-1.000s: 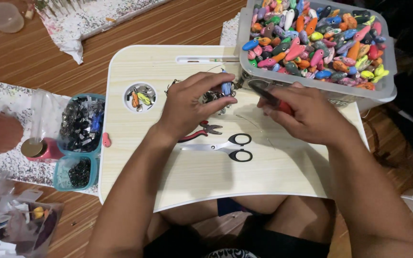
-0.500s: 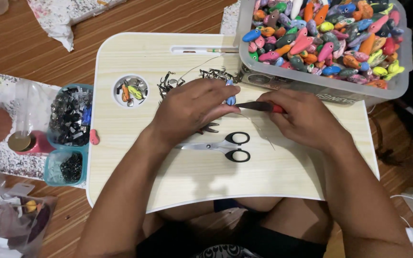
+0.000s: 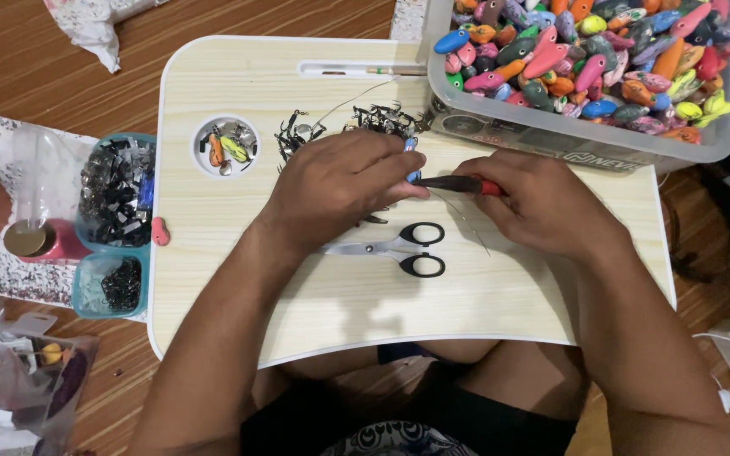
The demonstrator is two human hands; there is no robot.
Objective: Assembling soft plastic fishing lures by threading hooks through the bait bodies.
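Red-handled pliers [image 3: 458,183] in right hand [image 3: 542,203]

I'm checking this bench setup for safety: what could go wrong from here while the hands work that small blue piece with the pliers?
1. The left hand pinches the small blue piece right at the pliers tip held by the right hand; a slip might nip fingertips.
2. The metal hook pile lies just behind the hands and could snag skin.
3. The thin wire trails over the scissors and might catch.
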